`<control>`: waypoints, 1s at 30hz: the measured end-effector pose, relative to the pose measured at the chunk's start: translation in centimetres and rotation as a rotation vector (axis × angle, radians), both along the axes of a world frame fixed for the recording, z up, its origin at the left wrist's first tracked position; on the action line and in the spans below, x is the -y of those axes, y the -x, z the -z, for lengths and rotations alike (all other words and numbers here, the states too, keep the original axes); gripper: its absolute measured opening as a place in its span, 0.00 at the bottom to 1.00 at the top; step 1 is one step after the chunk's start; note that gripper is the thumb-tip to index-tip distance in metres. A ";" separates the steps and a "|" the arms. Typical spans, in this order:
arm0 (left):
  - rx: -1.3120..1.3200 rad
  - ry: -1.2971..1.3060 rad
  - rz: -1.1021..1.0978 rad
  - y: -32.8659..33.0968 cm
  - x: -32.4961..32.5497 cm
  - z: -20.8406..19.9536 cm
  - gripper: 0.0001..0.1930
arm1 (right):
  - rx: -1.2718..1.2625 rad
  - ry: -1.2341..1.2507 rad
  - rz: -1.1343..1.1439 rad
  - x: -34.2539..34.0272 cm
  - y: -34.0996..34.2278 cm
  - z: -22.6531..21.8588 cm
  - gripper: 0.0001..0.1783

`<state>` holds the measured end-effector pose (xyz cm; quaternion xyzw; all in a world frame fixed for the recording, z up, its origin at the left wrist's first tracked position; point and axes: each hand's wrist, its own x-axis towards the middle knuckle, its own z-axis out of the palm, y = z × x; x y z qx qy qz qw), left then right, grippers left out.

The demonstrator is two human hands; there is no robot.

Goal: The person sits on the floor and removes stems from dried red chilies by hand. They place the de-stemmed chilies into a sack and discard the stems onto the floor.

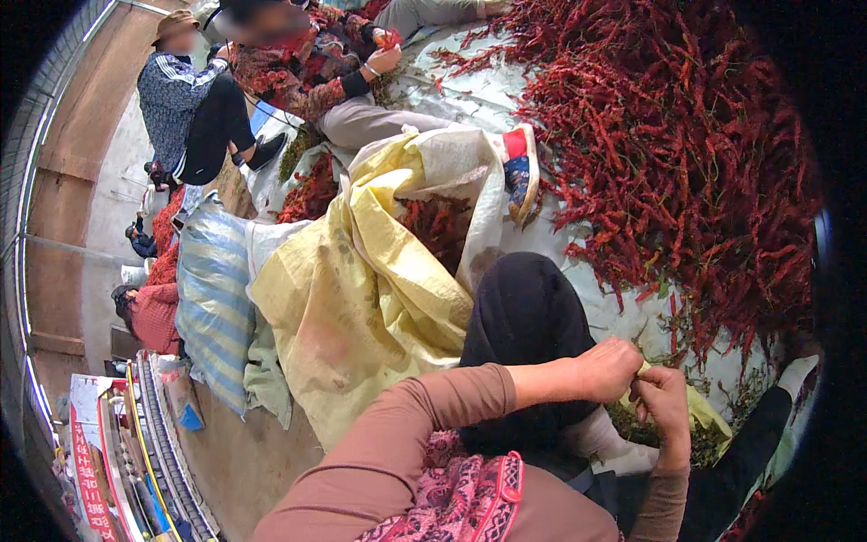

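My left hand and my right hand meet in front of my bent, black-clad knee. The fingers of both are closed in a pinch. A small yellow-green bit shows between them, too small to name. Below my hands lie green and brown stem scraps beside a yellow cloth edge. Beyond them spreads a large heap of red chili peppers. To the left of my knee, a yellow woven sack gapes, with red chilies inside.
A pale sheet lies under the heap. Another person's shoe rests by the sack, and that person's hand holds red chilies. A blue-and-white striped sack stands at left. Further people sit at the far left.
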<state>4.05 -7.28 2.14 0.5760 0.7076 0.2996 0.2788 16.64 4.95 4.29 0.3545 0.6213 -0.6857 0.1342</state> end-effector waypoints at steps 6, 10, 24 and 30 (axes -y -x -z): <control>0.375 0.074 0.070 0.2 1.3 -0.9 0.09 | -0.079 0.156 0.016 0.6 -2.7 -0.1 0.04; 0.899 0.216 0.088 -0.2 1.0 -1.6 0.08 | -0.165 0.458 0.164 0.6 -4.1 -1.4 0.06; 1.561 -0.408 -0.601 13.3 8.5 -4.9 0.10 | -0.084 -0.282 0.201 -1.7 -3.7 0.0 0.13; 1.437 -0.456 -0.699 12.6 9.4 -4.1 0.10 | -0.242 -0.723 -0.121 0.3 -1.8 1.1 0.10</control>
